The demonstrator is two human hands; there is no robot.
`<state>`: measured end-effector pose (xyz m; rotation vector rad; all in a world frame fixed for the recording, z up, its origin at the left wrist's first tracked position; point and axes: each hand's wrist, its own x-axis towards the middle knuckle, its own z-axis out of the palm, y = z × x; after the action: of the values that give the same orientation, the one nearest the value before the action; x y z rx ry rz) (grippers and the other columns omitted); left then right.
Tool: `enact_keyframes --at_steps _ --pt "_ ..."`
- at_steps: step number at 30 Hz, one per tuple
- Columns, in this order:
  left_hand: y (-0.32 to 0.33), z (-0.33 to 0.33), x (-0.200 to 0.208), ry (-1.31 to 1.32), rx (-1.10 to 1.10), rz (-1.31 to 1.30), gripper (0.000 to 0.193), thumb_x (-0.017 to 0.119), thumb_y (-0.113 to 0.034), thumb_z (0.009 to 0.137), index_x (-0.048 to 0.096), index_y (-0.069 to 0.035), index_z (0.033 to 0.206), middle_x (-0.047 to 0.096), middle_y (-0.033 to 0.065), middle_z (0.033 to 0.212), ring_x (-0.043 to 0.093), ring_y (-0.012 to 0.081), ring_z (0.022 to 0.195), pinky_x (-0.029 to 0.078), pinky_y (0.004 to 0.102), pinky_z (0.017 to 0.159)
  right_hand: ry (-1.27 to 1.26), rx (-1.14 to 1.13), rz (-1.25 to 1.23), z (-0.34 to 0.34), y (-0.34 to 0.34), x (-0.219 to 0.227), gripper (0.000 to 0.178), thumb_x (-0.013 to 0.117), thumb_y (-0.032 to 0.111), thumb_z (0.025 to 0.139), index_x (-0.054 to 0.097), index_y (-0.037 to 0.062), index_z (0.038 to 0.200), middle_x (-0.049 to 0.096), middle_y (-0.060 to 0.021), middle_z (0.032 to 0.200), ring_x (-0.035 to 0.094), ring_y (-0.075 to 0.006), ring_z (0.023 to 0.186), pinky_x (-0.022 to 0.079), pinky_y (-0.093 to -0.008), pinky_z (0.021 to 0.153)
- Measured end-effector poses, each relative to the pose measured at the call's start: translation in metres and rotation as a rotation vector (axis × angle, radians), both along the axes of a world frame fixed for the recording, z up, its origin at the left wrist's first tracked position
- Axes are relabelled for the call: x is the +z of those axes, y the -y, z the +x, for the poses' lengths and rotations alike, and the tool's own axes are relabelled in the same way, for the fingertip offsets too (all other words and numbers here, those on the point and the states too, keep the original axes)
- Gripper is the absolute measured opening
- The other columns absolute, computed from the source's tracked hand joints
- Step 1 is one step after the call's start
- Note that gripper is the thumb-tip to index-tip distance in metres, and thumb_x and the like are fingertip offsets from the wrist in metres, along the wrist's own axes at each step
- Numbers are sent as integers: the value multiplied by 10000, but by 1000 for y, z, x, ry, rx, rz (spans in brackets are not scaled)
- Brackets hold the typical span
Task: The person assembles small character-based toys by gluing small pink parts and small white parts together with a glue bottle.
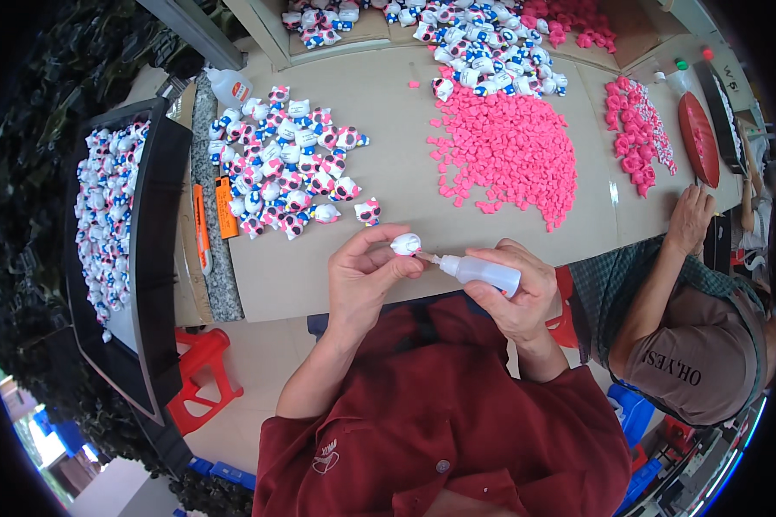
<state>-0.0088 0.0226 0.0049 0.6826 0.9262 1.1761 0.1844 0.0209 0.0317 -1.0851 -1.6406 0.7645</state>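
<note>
Between the thumb and fingers of my left hand [366, 271] is a small white figurine head [406, 245], raised over the table's front edge. My right hand [522, 289] is closed round a translucent squeeze bottle [483, 274]. The bottle lies tilted, its thin nozzle pointing left and meeting or nearly meeting the figurine; I cannot tell whether they touch. Just beyond my left hand one figurine with pink parts [368, 211] lies apart from a spread of white, pink and blue figurines [289, 164].
Pink small parts [504, 151] form a heap at centre right, with more figurines [491, 47] behind. A black crate [168, 198] of figurines stands left, beside an orange cutter [202, 228] and a white bottle [229, 86]. At right, a co-worker's hand [691, 220] rests near a red dish [698, 138].
</note>
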Motion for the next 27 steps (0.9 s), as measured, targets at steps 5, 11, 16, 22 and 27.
enact_keyframes --at_steps 5,11,16,22,27 --pt "-1 0 -1 4 2 0 317 667 58 789 566 32 1088 668 114 861 652 155 771 532 262 711 6 -16 -20 1 -1 2 321 778 35 639 659 -30 930 598 -82 658 485 -160 526 374 -273 478" --pt "-1 0 -2 -5 -15 -11 315 667 60 787 569 28 1085 666 106 873 652 150 776 532 259 711 -9 -2 -3 0 -2 1 312 772 34 646 659 -30 929 598 -84 659 483 -160 524 368 -272 475" --pt "-2 0 -1 2 7 -23 316 670 60 784 568 26 1082 664 100 866 653 149 773 530 257 706 -4 -28 -23 3 -1 1 311 768 26 645 658 -29 931 600 -85 665 482 -161 523 368 -273 475" --pt "-2 0 -2 9 24 -9 320 676 67 774 567 27 1073 659 93 872 654 150 781 530 259 708 11 6 -5 3 -1 1 311 757 14 659 651 -30 949 608 -85 684 510 -157 554 387 -267 500" --pt "0 3 4 -15 44 -27 328 665 80 779 556 30 1084 653 92 862 653 151 770 537 257 711 -169 -64 -180 1 0 1 341 739 -3 679 634 -21 1004 640 -97 832 564 -157 658 437 -251 597"
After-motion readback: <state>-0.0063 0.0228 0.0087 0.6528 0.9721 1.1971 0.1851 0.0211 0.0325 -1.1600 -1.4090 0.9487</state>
